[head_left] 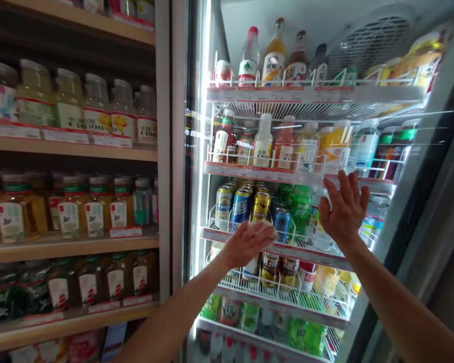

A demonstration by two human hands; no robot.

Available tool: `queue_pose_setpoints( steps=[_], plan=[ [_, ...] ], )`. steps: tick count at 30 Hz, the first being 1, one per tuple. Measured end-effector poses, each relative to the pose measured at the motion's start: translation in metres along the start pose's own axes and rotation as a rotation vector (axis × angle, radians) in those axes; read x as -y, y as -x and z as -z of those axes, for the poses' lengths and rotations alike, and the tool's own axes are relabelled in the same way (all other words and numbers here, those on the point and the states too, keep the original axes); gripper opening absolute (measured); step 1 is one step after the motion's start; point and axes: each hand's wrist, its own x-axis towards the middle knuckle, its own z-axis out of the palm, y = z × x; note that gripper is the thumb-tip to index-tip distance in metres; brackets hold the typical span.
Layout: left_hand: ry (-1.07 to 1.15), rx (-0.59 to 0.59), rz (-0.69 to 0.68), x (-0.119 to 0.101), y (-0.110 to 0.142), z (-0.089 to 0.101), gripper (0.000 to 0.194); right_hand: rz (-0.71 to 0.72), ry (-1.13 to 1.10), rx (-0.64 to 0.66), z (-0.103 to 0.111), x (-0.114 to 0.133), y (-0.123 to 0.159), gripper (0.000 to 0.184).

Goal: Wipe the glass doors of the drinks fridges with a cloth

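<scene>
My left hand reaches up from below, its fingers stretched out flat in front of the cans on the middle shelf. A pale patch shows along its fingers; whether it is a thin cloth or just light, I cannot make out. My right hand is raised higher, with spread fingers and nothing visible in it. Both are before the glass of a lit drinks fridge, which shows faint reflections. Behind the left hand stand a gold can and a blue can. Green bottles stand left of my right hand.
Wooden shelves at left hold several jars and bottles. The fridge has wire racks with glass bottles on top, juice bottles below, and more cans lower down. A dark door edge runs along the right.
</scene>
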Motion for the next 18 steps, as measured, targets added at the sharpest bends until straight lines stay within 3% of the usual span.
queue_pose_setpoints(
  steps=[3,5,6,10,12,15,16,18],
  plan=[
    [-0.067,-0.159,0.456,0.029,0.007,0.004,0.054,0.009,-0.009,-0.003,0.001,0.000,0.000,0.052],
    [-0.087,-0.222,0.628,0.036,0.003,0.003,0.054,0.005,-0.001,-0.002,0.000,0.000,0.000,0.051],
    [-0.076,-0.216,0.609,0.033,-0.001,0.001,0.054,-0.002,0.002,0.003,0.000,0.000,0.000,0.050],
    [0.021,-0.117,0.289,0.015,-0.017,-0.007,0.049,-0.026,0.005,0.023,0.001,0.001,0.000,0.050],
    [0.008,-0.154,0.376,0.020,-0.024,-0.008,0.050,-0.028,-0.008,0.025,0.002,0.001,-0.001,0.051],
    [-0.061,-0.251,0.659,0.032,-0.034,-0.005,0.053,-0.028,-0.021,0.035,0.003,0.002,-0.001,0.052],
    [-0.073,-0.262,0.669,0.032,-0.037,-0.005,0.054,-0.028,-0.023,0.037,0.003,0.002,-0.001,0.052],
    [-0.053,-0.210,0.501,0.026,-0.044,-0.006,0.053,-0.027,-0.036,0.038,0.003,0.002,-0.001,0.053]
  ],
)
